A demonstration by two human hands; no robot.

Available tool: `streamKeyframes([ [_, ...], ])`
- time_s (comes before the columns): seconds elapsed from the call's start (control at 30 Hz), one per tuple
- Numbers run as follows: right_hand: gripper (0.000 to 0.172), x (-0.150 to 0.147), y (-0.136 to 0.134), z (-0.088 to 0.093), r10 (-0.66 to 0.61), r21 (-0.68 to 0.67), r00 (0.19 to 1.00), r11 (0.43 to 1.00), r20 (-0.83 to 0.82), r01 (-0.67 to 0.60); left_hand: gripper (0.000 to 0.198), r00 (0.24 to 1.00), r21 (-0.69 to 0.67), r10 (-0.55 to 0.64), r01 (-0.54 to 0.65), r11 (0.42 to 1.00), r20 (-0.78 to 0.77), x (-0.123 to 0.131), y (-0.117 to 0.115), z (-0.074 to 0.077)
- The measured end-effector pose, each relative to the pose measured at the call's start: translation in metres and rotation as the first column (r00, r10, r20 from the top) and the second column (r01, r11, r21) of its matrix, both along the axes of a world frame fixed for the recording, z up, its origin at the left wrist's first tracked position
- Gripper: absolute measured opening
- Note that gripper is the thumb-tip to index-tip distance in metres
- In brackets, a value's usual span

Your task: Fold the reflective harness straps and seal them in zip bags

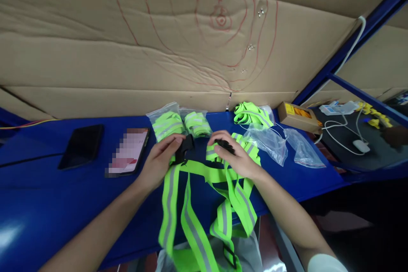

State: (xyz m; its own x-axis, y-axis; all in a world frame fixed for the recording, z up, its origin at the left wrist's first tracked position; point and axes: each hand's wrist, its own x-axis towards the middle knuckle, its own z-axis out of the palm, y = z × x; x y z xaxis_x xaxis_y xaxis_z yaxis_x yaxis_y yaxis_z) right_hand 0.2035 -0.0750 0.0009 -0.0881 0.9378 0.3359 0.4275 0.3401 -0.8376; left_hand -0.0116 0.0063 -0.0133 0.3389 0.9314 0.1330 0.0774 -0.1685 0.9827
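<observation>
A tangle of neon-green reflective straps with grey stripes, a strap harness (195,221), hangs between my hands and over the table's front edge. My left hand (159,157) is closed around a black end piece (185,146) of it, pinched between thumb and fingers. In my right hand (237,157) is another black piece (225,146), gripped together with some green webbing. Whether these black pieces are buckles or fastener patches is unclear. A black slider (229,255) shows low on one strap. More green webbing lies bunched beside my right hand.
Two bagged green strap bundles (167,124) stand behind my hands; another bundle (251,114) lies right of them. Clear plastic bags (269,142) and a cardboard box (298,117) are on the right. A phone (129,153) and a black device (81,146) lie left. Cardboard (95,68) walls the back.
</observation>
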Motion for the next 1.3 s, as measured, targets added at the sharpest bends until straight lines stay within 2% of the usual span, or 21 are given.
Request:
streamKeyframes([
  [0.03, 0.021, 0.001, -0.001, -0.001, -0.090, 0.034, 0.994, 0.996, 0.057, 0.088, 0.030, 0.999, 0.026, -0.027, 0.027, 0.999, -0.029, 0.000, -0.002, 0.000],
  [0.1, 0.031, -0.002, -0.004, -0.005, -0.286, 0.096, 0.934, 0.958, 0.215, 0.271, 0.028, 0.986, 0.136, -0.097, 0.115, 0.984, -0.137, 0.001, -0.009, 0.000],
  [0.17, 0.042, -0.009, -0.006, -0.009, -0.343, 0.090, 0.869, 0.938, 0.357, 0.334, 0.026, 0.960, 0.243, -0.128, 0.190, 0.951, -0.250, 0.004, -0.017, -0.001],
  [0.33, 0.049, -0.028, -0.012, -0.017, -0.301, 0.060, 0.815, 0.948, 0.495, 0.313, 0.021, 0.942, 0.385, -0.063, 0.195, 0.902, -0.330, 0.009, -0.028, -0.011],
  [0.5, 0.044, -0.028, -0.011, -0.017, -0.400, 0.104, 0.722, 0.902, 0.564, 0.418, 0.018, 0.958, 0.437, -0.017, 0.146, 0.888, -0.285, 0.009, -0.025, -0.013],
  [0.63, 0.044, -0.028, -0.008, -0.019, -0.406, 0.116, 0.696, 0.898, 0.593, 0.424, 0.018, 0.954, 0.443, -0.009, 0.147, 0.884, -0.299, 0.010, -0.025, -0.013],
  [0.7, 0.049, -0.031, -0.008, -0.023, -0.406, 0.122, 0.681, 0.897, 0.610, 0.425, 0.019, 0.950, 0.447, 0.000, 0.147, 0.882, -0.311, 0.011, -0.027, -0.014],
  [0.8, 0.066, -0.039, -0.011, -0.031, -0.387, 0.132, 0.679, 0.909, 0.624, 0.396, 0.020, 0.946, 0.449, 0.002, 0.152, 0.880, -0.324, 0.014, -0.029, -0.016],
  [0.9, 0.084, -0.038, -0.014, -0.032, -0.259, 0.062, 0.766, 0.959, 0.588, 0.277, 0.020, 0.949, 0.423, -0.010, 0.149, 0.894, -0.314, 0.013, -0.028, -0.012],
  [0.97, 0.093, -0.029, -0.014, -0.022, -0.099, -0.008, 0.859, 0.993, 0.502, 0.119, 0.018, 0.956, 0.379, -0.025, 0.139, 0.915, -0.291, 0.010, -0.023, -0.003],
  [1.03, 0.099, -0.012, -0.012, -0.004, 0.035, -0.006, 0.927, 0.999, 0.375, -0.035, 0.015, 0.975, 0.322, -0.055, 0.124, 0.939, -0.216, 0.007, -0.017, 0.013],
  [1.1, 0.096, 0.005, -0.009, 0.020, 0.072, 0.053, 0.966, 0.995, 0.249, -0.088, 0.017, 0.992, 0.272, -0.089, 0.112, 0.956, -0.093, 0.006, -0.012, 0.035],
  [1.2, 0.071, 0.020, -0.002, 0.057, 0.168, 0.042, 0.981, 0.984, 0.092, -0.173, 0.022, 0.991, 0.245, -0.125, 0.110, 0.963, 0.049, 0.011, -0.006, 0.074],
  [1.3, 0.043, 0.020, 0.008, 0.088, 0.310, -0.078, 0.950, 0.947, -0.046, -0.313, 0.028, 0.979, 0.193, -0.138, 0.108, 0.975, 0.148, 0.023, -0.003, 0.109],
])
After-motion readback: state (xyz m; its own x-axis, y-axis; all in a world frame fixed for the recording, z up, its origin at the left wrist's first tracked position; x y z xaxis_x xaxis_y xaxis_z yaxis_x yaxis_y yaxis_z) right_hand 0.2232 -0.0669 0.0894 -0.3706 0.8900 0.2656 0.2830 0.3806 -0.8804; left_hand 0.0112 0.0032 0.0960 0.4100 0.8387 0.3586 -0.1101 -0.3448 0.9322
